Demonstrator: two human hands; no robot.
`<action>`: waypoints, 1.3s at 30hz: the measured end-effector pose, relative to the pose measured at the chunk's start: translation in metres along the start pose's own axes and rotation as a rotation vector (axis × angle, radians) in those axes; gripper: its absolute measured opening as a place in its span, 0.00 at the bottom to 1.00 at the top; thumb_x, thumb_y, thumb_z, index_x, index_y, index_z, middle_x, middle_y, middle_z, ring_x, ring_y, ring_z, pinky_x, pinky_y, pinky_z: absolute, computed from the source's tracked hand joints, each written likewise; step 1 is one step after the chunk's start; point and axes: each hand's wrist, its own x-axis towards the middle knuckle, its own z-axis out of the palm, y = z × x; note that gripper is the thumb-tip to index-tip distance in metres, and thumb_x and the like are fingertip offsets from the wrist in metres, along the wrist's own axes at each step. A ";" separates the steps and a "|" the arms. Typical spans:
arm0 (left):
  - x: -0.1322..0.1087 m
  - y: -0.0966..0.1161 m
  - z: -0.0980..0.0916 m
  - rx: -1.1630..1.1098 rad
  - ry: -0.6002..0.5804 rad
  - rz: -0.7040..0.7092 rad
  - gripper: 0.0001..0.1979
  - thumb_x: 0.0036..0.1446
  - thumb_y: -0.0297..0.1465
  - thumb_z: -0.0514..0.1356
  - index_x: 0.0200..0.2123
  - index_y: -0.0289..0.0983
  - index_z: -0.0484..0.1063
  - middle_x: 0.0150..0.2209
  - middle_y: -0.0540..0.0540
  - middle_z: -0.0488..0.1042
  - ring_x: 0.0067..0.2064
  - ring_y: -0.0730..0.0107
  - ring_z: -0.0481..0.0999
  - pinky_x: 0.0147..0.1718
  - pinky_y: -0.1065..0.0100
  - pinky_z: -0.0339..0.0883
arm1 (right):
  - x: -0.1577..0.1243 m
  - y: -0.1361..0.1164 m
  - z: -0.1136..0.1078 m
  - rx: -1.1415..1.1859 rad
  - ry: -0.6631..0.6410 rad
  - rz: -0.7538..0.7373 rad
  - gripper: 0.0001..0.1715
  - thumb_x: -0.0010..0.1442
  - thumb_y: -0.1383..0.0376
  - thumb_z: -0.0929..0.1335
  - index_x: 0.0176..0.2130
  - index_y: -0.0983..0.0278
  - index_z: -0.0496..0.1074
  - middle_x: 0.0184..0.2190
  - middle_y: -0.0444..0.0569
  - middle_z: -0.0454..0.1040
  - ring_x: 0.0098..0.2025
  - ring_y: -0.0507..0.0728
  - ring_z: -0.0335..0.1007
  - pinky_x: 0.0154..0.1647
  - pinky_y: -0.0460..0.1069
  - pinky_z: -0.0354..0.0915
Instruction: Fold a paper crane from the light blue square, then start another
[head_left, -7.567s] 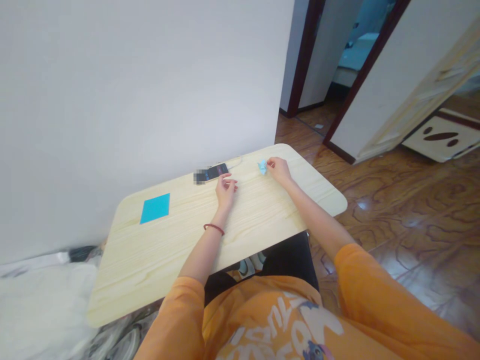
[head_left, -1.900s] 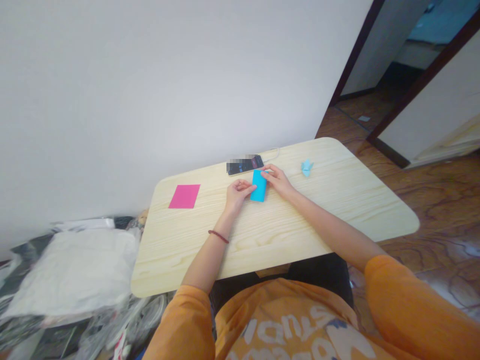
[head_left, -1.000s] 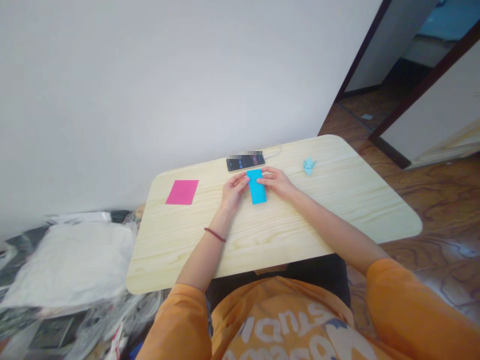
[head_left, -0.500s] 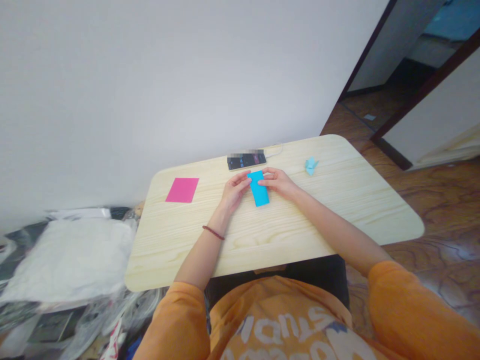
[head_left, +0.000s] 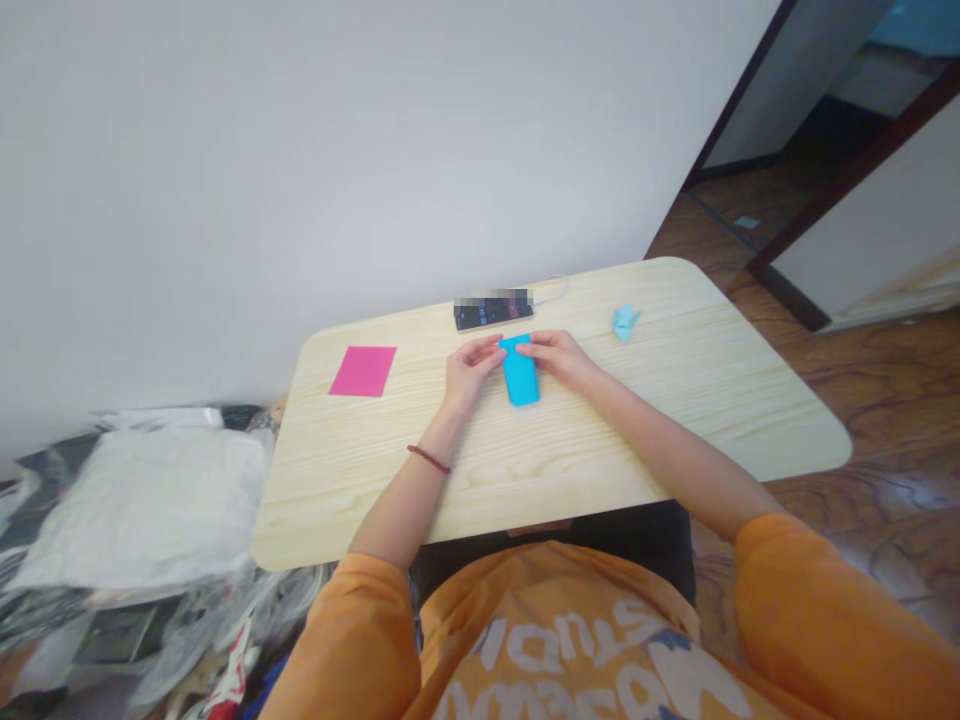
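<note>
A folded strip of cyan paper [head_left: 520, 372] lies on the pale wooden tabletop [head_left: 600, 440], its upper end between my hands. My left hand [head_left: 471, 372] has its fingertips on the strip's upper left edge. My right hand [head_left: 559, 360] comes in from the other side, its fingers on the upper right corner. To the left lies a flat square of pink paper [head_left: 362, 371]. A small folded pale-blue paper figure [head_left: 625, 321] sits to the right of my right hand. Behind my hands lies a black phone [head_left: 493, 315], partly blurred out.
A white cable [head_left: 555, 291] runs from the phone along the table's back edge. The table stands against a white wall [head_left: 300, 170]. Plastic-wrapped white bundles [head_left: 142, 510] pile up at lower left, and a wooden floor [head_left: 885, 420] spreads to the right.
The cyan strip has turned from a slight tilt to nearly upright between my hands. Over the longer span, a cyan square became this narrower strip, and a pink square now lies at the left.
</note>
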 end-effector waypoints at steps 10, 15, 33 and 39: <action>-0.003 0.007 0.002 -0.142 -0.119 -0.145 0.22 0.36 0.31 0.72 0.40 0.39 0.77 0.33 0.48 0.78 0.40 0.66 0.77 0.46 0.62 0.68 | -0.005 -0.006 0.000 0.024 -0.058 0.036 0.17 0.39 0.59 0.77 0.31 0.65 0.79 0.30 0.48 0.79 0.32 0.54 0.73 0.40 0.51 0.65; -0.004 0.008 0.002 -0.160 -0.151 -0.141 0.19 0.36 0.32 0.72 0.37 0.39 0.78 0.34 0.49 0.78 0.36 0.70 0.76 0.45 0.64 0.67 | -0.005 -0.007 -0.003 0.011 -0.076 0.042 0.18 0.39 0.59 0.77 0.31 0.65 0.79 0.31 0.48 0.79 0.32 0.54 0.72 0.40 0.50 0.65; -0.003 0.008 0.002 -0.175 -0.117 -0.147 0.17 0.36 0.30 0.71 0.35 0.37 0.78 0.33 0.48 0.78 0.37 0.70 0.76 0.47 0.63 0.65 | -0.002 -0.002 -0.005 0.018 -0.054 0.031 0.17 0.39 0.59 0.77 0.29 0.66 0.78 0.29 0.47 0.78 0.31 0.53 0.72 0.39 0.50 0.65; -0.002 0.007 0.002 -0.161 -0.107 -0.137 0.18 0.36 0.31 0.71 0.35 0.37 0.78 0.33 0.48 0.78 0.38 0.69 0.76 0.47 0.63 0.66 | -0.002 -0.001 -0.005 0.013 -0.035 0.024 0.16 0.38 0.59 0.77 0.29 0.65 0.78 0.28 0.47 0.78 0.30 0.52 0.71 0.37 0.49 0.65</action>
